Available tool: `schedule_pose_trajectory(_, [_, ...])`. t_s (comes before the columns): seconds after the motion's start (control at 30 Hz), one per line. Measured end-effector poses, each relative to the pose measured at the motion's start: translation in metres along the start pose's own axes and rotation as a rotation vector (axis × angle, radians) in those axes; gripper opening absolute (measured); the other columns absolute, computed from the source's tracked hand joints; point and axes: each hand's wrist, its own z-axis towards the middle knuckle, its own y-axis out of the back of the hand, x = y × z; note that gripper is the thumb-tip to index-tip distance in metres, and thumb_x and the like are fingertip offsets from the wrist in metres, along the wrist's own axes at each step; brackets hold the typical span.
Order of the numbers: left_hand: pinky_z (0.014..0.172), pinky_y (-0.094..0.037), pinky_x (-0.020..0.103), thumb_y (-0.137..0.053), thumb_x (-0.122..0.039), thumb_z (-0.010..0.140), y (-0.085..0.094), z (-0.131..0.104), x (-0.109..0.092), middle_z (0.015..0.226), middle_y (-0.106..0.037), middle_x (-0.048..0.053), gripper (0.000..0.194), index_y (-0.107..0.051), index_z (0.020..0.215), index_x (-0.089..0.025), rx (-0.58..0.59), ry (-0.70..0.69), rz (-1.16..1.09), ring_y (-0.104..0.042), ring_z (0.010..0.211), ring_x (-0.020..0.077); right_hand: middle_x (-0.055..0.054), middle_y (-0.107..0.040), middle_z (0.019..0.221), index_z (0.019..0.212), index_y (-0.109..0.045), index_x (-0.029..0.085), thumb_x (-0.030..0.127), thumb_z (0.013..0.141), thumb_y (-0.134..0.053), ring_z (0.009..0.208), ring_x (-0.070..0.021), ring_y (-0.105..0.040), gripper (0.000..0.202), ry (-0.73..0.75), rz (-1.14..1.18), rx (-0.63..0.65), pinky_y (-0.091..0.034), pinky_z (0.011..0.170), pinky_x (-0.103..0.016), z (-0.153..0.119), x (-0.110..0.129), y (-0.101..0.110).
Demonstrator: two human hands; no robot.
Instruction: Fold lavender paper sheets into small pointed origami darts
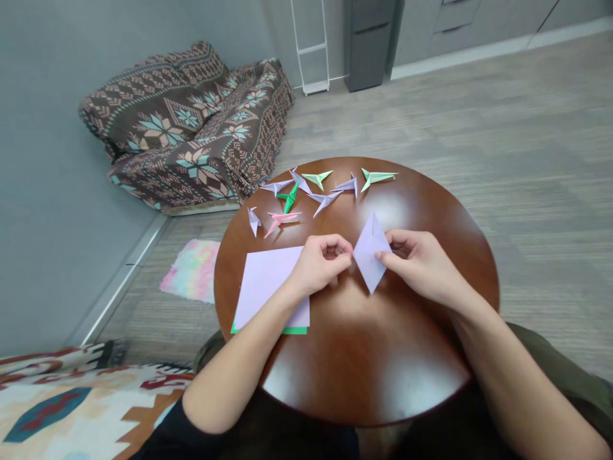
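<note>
A lilac sheet folded into a diamond (371,254) is held upright above the round table. My right hand (416,259) pinches its right side, thumb on the near face and fingers behind. At its left corner, the thumb and index finger of my left hand (323,259) are closed together on the tip. A faint crease runs down the diamond's upper half. Under my left forearm lies a stack of square paper (268,281), lilac on top with green showing at the bottom edge.
Several folded paper birds stand along the table's far left side, including a dark green one (290,198), a pink one (281,219) and a pale green one (376,177). The wooden table (364,364) has a patterned sofa (191,134) beyond it. A fluffy pastel mat (191,271) lies on the floor.
</note>
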Motion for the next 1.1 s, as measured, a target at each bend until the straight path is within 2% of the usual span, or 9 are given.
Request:
schedule_pose_trajectory(0.1, [0.057,-0.044,0.023,-0.066,-0.025,0.076,0.001,0.001,0.004,0.068,-0.060,-0.001,0.011,-0.065,0.074,-0.015,-0.029,-0.029,-0.092,-0.054,0.058,0.0105,-0.001,-0.068,0.073,0.074,-0.066,0.017,0.021,0.081,-0.063,0.070,-0.0172,-0.062,0.008,-0.006,0.021,-0.024,-0.045,0.066,-0.027,0.001,-0.001,0.001])
schedule_pose_trajectory(0.2, [0.066,-0.051,0.027,-0.066,-0.041,0.085,-0.004,0.000,0.003,0.083,-0.068,0.004,0.028,-0.069,0.093,-0.014,0.039,-0.011,-0.234,-0.063,0.073,0.0158,-0.001,-0.068,0.073,0.076,-0.066,0.017,0.021,0.082,-0.063,0.068,-0.0166,-0.060,0.008,-0.018,0.040,0.020,-0.044,0.065,-0.028,0.000,0.001,-0.003])
schedule_pose_trajectory(0.3, [0.072,-0.049,0.026,-0.073,-0.042,0.084,-0.012,-0.002,-0.001,0.078,-0.067,0.002,0.029,-0.069,0.084,-0.013,0.058,-0.028,-0.125,-0.061,0.073,0.0146,-0.001,-0.066,0.071,0.077,-0.066,0.017,0.021,0.083,-0.062,0.064,-0.0162,-0.058,0.008,-0.034,0.039,0.056,-0.042,0.062,-0.029,-0.002,0.003,-0.009])
schedule_pose_trajectory(0.43, [0.068,-0.047,0.025,-0.074,-0.045,0.085,-0.014,-0.004,-0.004,0.074,-0.066,0.001,0.032,-0.068,0.079,-0.014,0.010,-0.046,-0.061,-0.059,0.071,0.0144,-0.001,-0.066,0.071,0.076,-0.064,0.018,0.021,0.083,-0.062,0.064,-0.0161,-0.057,0.007,-0.045,0.046,0.061,-0.042,0.062,-0.029,-0.003,0.005,-0.012])
schedule_pose_trajectory(0.6, [0.064,-0.045,0.024,-0.075,-0.050,0.083,-0.008,-0.002,0.000,0.069,-0.062,-0.001,0.038,-0.064,0.073,-0.015,-0.062,-0.084,-0.036,-0.055,0.065,0.0128,0.000,-0.065,0.069,0.073,-0.064,0.019,0.018,0.080,-0.062,0.064,-0.0152,-0.057,0.007,-0.027,0.004,-0.015,-0.042,0.063,-0.028,0.000,0.003,-0.003])
schedule_pose_trajectory(0.77, [0.065,-0.046,0.024,-0.071,-0.048,0.087,-0.005,0.003,0.005,0.075,-0.065,0.000,0.035,-0.064,0.080,-0.015,-0.122,-0.091,-0.075,-0.059,0.068,0.0133,0.000,-0.065,0.071,0.076,-0.067,0.019,0.023,0.085,-0.064,0.068,-0.0157,-0.059,0.011,0.026,0.020,-0.194,-0.044,0.068,-0.028,0.005,-0.002,0.006])
schedule_pose_trajectory(0.93, [0.068,-0.047,0.023,-0.080,-0.047,0.079,-0.010,0.004,0.005,0.076,-0.067,-0.002,0.042,-0.059,0.102,-0.018,-0.062,0.006,-0.251,-0.063,0.070,0.0131,-0.002,-0.069,0.076,0.084,-0.067,0.019,0.035,0.089,-0.071,0.071,-0.0178,-0.063,0.017,0.035,0.117,-0.028,-0.048,0.068,-0.029,0.002,0.004,-0.003])
schedule_pose_trajectory(1.0, [0.067,-0.046,0.022,-0.082,-0.047,0.076,-0.011,0.004,0.005,0.076,-0.066,-0.003,0.046,-0.056,0.101,-0.019,-0.071,0.025,-0.265,-0.062,0.069,0.0121,-0.002,-0.069,0.072,0.080,-0.065,0.019,0.035,0.088,-0.073,0.069,-0.0181,-0.064,0.018,0.017,0.135,0.016,-0.048,0.065,-0.028,0.000,0.007,-0.008])
schedule_pose_trajectory(1.1, [0.069,-0.045,0.022,-0.082,-0.043,0.077,-0.010,0.004,0.004,0.081,-0.062,-0.002,0.037,-0.057,0.089,-0.018,-0.140,-0.022,-0.153,-0.059,0.073,0.0119,-0.001,-0.068,0.067,0.077,-0.065,0.019,0.030,0.087,-0.072,0.062,-0.0165,-0.063,0.017,-0.024,0.137,-0.003,-0.047,0.058,-0.027,-0.002,0.009,-0.012])
